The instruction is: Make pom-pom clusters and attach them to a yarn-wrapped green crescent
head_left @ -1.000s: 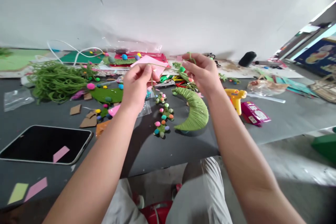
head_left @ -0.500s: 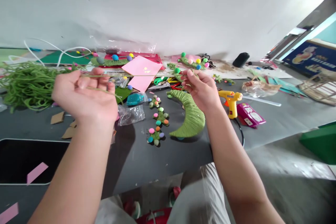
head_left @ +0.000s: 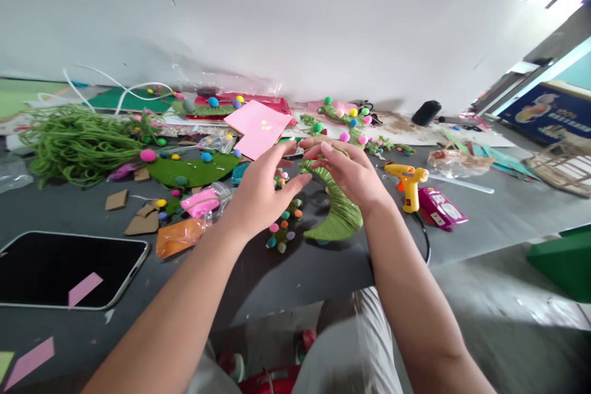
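My left hand (head_left: 265, 191) is over the middle of the table, its thumb apart from the curled fingers, and I see nothing in it. Close to its fingertips, my right hand (head_left: 348, 172) has its fingers bent together around green yarn (head_left: 342, 151), of which only a short bit shows. Below my right hand lies a crescent shape wrapped in green yarn (head_left: 336, 218). Small green stars dotted with coloured pompoms (head_left: 281, 235) lie left of the crescent, partly covered by my left hand.
A heap of green yarn (head_left: 78, 144) lies at the left, behind a black-screened phone (head_left: 69, 268). On the right are a yellow glue gun (head_left: 409, 184) and a purple packet (head_left: 441, 208). Pink paper (head_left: 258, 129) and a green felt piece (head_left: 194, 170) lie farther back.
My left hand has come right and turned over, close to my right hand. The yarn strand stretched between the hands no longer shows. My right hand has barely moved.
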{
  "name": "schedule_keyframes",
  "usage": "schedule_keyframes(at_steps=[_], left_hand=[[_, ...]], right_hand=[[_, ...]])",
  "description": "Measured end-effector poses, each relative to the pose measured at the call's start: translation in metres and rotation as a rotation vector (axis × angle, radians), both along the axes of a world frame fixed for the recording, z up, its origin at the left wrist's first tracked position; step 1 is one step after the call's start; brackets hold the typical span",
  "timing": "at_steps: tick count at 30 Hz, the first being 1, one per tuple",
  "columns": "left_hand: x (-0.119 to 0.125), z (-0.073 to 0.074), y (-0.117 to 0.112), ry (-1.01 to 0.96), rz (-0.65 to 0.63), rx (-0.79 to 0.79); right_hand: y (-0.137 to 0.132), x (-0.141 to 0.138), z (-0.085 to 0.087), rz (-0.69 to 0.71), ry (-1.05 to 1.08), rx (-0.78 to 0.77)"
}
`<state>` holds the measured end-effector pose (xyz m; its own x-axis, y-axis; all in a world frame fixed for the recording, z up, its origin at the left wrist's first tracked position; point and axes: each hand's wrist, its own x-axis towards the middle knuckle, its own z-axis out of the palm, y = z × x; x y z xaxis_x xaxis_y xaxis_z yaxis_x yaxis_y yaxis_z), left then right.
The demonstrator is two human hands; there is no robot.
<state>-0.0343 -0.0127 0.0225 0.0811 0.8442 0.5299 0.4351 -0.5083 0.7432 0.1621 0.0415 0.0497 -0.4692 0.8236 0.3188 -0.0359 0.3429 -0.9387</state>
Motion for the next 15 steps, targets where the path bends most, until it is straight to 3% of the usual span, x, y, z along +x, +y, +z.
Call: schedule_keyframes(at_steps=[4, 11, 15], left_hand=[[0.0021, -0.0048, 0.0027, -0.02, 0.03, 0.015], [0.0037, -0.0024, 0.0033, 0.089, 0.099, 0.312], [0.0023, -0.003, 0.0047, 0.067, 0.113, 0.328]], right_hand=[[-0.0019, -0.0021, -0.0008, 0.076, -0.06, 0.079], [-0.0058, -0.0074, 0.0005, 0.187, -0.083, 0.133], [-0.0077, -0.0091, 0.0001, 0.174, -0.054, 0.152]])
